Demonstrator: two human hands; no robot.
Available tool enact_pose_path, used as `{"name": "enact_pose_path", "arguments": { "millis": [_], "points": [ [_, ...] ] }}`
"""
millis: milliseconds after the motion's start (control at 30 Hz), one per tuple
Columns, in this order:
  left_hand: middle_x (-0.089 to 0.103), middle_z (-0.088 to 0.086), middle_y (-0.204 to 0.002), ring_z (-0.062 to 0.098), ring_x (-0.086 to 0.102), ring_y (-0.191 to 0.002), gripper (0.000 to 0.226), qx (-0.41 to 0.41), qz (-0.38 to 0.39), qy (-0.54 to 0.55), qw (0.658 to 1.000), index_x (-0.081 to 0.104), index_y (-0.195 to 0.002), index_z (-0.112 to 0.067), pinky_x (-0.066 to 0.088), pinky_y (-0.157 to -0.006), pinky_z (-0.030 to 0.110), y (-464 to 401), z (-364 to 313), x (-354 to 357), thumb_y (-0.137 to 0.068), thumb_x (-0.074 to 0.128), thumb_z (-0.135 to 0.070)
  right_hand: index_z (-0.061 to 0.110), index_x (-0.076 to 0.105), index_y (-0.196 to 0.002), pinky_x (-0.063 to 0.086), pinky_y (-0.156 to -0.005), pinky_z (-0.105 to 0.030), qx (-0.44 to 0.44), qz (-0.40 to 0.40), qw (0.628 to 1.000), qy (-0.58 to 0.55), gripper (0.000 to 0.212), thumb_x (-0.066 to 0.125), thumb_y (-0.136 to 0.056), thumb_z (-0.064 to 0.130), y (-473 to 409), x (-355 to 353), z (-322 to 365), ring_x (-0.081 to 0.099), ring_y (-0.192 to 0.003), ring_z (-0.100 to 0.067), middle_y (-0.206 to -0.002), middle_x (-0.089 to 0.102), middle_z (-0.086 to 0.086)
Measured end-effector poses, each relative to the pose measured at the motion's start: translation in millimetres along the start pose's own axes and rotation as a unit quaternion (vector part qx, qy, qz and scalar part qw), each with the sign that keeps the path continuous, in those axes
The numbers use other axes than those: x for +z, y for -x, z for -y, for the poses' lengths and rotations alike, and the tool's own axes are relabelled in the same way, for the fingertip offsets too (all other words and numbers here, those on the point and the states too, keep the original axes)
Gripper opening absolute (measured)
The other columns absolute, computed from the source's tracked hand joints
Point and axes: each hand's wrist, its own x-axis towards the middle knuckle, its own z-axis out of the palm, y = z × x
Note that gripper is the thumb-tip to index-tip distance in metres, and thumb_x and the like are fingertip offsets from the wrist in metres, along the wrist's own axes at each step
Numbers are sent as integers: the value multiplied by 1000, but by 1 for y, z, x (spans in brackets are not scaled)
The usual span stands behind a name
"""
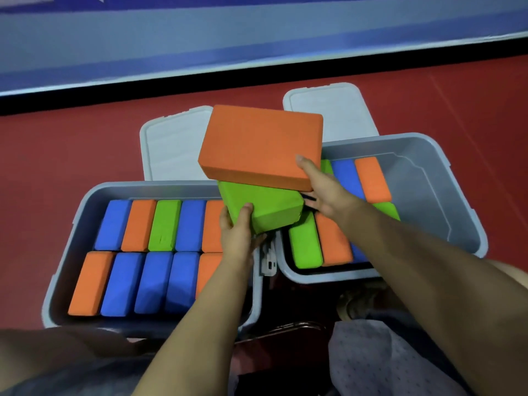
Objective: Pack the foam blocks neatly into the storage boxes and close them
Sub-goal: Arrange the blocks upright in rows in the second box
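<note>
Centre frame, above two open grey plastic storage boxes [85, 212]: left hand [238, 232] fingers closed on green foam block [265, 207]; right hand [323, 187] clasping orange foam block [257, 144] stacked atop.

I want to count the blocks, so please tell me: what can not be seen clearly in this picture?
- Left box, head view: its right end is hidden by the left hand and forearm.
- Right box: several blocks are covered by the right hand and the held orange block and green block.
</note>
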Motion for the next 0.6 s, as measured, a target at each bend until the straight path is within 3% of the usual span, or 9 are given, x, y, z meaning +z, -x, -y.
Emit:
{"name": "enact_pose_path", "arguments": {
  "millis": [133, 233, 333, 433, 500, 600],
  "points": [
    [47, 6, -130, 24, 62, -100, 83, 44, -50, -77, 995, 43, -134, -37, 59, -62, 44, 12, -6, 34, -59, 75, -47, 15, 44, -128, 55, -80, -36, -71, -19, 994, -81, 78, 76, -68, 52, 12, -35, 30, 53, -117, -18, -129, 53, 1],
    [48, 6, -128, 26, 64, -98, 85, 84, -33, -196, 976, 45, -122, -54, 58, -74, 47, 18, -4, 57, -44, 78, -66, 10, 44, -116, 57, -78, -38, -130, -82, 978, -144, 55, 73, -78, 37, 23, -70, 56, 57, -109, -16, -118, 55, -2],
    [46, 4, -117, 27, 62, -101, 77, 122, -18, -270, 955, 48, -121, -51, 55, -84, 47, 33, -1, 88, -50, 72, -69, 11, 41, -114, 56, -76, -37, -185, -139, 959, -166, 44, 68, -84, 31, 33, -103, 76, 61, -96, -12, -104, 57, 1],
    [39, 7, -114, 25, 54, -101, 71, 164, 12, -339, 926, 49, -129, -38, 48, -97, 38, 53, 1, 119, -65, 72, -57, 14, 38, -111, 56, -72, -35, -242, -232, 924, -181, 51, 74, -78, 31, 40, -132, 90, 61, -89, -11, -101, 59, 1],
    [39, 8, -118, 20, 51, -95, 65, 183, 28, -368, 911, 50, -132, -32, 38, -96, 21, 62, 6, 136, -73, 74, -48, 12, 39, -112, 55, -80, -33, -287, -322, 892, -136, 64, 80, -68, 35, 44, -153, 94, 62, -90, -13, -107, 60, -3],
    [37, 7, -120, 16, 50, -82, 63, 183, 50, -388, 902, 50, -130, -31, 37, -87, 19, 71, 15, 154, -74, 73, -47, -2, 41, -121, 35, -85, -11, -341, -429, 837, 1, 73, 82, -68, 27, 54, -187, 88, 51, -102, -16, -120, 50, -16]
  ]
}}
